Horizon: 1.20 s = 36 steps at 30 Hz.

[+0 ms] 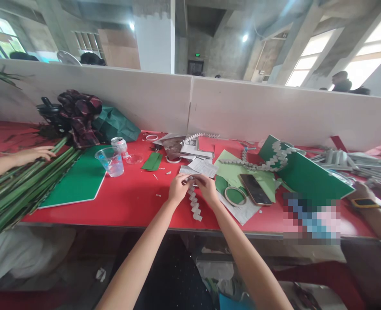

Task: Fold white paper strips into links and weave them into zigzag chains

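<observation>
Both my hands meet over the red table (139, 202), fingers pinched at the upper end of a folded paper chain (195, 204). My left hand (179, 188) grips that end from the left, and my right hand (206, 187) closes on it from the right. The chain's white zigzag links hang down toward the table's front edge. Exactly how the fingertips hold the top link is hidden. Just beyond my hands lie printed paper sheets (203, 167). To the right, a roll of tape (235, 196) and a phone (255, 189) rest on green and white paper.
A plastic cup (113, 163) and a can (119, 146) stand left, near a green board (74, 181). A co-worker's hand (38, 154) touches long green leaves (26, 189). Another zigzag chain (268, 165) lies by an upright green board (306, 176). A co-worker's wrist with a watch (364, 203) is far right.
</observation>
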Available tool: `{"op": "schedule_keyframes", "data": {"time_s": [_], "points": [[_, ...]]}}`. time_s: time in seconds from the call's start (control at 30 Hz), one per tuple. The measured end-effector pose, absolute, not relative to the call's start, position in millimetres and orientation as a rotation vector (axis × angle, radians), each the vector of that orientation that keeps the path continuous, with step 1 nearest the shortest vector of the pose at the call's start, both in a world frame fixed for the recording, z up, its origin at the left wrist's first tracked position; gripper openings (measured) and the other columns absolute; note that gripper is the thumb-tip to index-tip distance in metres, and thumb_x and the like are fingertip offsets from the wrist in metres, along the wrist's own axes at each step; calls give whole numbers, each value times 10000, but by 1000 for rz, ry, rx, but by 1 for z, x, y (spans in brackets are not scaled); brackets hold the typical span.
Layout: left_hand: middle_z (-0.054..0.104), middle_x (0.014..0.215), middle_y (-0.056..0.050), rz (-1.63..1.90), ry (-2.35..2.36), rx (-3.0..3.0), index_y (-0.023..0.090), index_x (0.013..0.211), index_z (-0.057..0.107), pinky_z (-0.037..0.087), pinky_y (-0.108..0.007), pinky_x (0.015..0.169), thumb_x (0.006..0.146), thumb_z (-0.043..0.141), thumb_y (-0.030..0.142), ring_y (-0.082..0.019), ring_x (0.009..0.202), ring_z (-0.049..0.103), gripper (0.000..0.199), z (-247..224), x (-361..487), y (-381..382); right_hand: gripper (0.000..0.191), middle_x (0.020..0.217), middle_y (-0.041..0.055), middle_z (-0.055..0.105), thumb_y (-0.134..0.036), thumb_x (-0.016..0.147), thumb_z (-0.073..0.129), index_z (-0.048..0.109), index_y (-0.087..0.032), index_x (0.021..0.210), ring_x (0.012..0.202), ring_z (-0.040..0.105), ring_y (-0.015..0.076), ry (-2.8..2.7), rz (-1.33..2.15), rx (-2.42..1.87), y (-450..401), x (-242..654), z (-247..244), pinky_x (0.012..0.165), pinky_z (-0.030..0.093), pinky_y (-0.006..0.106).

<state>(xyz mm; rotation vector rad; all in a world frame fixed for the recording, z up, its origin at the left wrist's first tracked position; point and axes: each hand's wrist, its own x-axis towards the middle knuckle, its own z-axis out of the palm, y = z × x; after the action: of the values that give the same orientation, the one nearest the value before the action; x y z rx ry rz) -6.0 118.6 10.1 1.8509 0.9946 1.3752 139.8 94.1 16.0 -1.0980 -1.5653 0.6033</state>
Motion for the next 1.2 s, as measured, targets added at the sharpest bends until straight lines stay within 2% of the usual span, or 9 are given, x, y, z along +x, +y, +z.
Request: {"op": "schedule_keyframes", "data": {"time_s": [0.1,0.17,0.27,0.4,0.6,0.77,0.93,1.1,1.2], "points": [[683,925,-77,1448,1082,1902,191,913,705,488,-291,731,792,640,293,-191,816,627,170,10,-6,116,193,888,45,695,-247,795,511,660,-202,909,816,634,198,-1566,596,-1114,96,139,14,761,494,322],[692,895,-70,1426,1110,1903,195,879,696,485,-290,710,783,646,297,-185,767,629,148,11,-6,115,154,845,37,672,-235,783,503,623,-199,873,782,615,189,-1558,574,-1125,97,138,13,737,485,312],[701,842,-61,1373,1116,1812,183,858,685,481,-278,647,777,644,315,-174,685,629,160,13,-6,116,116,778,15,626,-232,778,478,573,-204,838,714,570,170,-1563,567,-1141,98,138,12,689,463,293],[711,802,-70,1339,1083,1651,160,834,687,488,-280,628,739,679,342,-190,682,645,206,15,-6,119,97,745,-2,588,-251,774,470,541,-210,827,681,541,161,-1544,614,-1144,99,138,11,659,449,280],[730,885,-103,1339,1091,1689,152,862,710,507,-333,750,771,644,318,-231,820,665,201,14,-7,120,60,711,-9,553,-264,771,483,514,-214,785,663,514,157,-1523,613,-1153,100,139,9,643,434,276],[728,943,-106,1372,1080,1759,167,890,716,508,-349,805,804,603,309,-238,892,664,201,14,-8,118,125,726,0,582,-329,789,513,548,-211,812,673,534,159,-1525,635,-1152,100,140,9,635,447,272],[713,1007,-121,1282,1026,1688,143,993,691,532,-336,750,749,661,295,-228,839,671,289,17,-5,115,149,716,-5,592,-354,791,527,552,-207,804,672,555,156,-1503,662,-1132,100,140,10,640,461,271],[727,911,-110,1205,994,1575,125,1028,677,537,-316,652,711,695,306,-217,733,673,365,17,-5,117,172,705,-12,580,-377,802,531,545,-206,789,680,555,148,-1465,711,-1113,98,140,11,649,464,262],[728,933,-109,1204,978,1548,125,1019,686,543,-319,680,704,703,319,-222,773,679,370,15,-6,120,214,720,-12,580,-415,811,535,543,-202,800,689,558,143,-1442,766,-1089,98,140,11,655,465,255]]}}
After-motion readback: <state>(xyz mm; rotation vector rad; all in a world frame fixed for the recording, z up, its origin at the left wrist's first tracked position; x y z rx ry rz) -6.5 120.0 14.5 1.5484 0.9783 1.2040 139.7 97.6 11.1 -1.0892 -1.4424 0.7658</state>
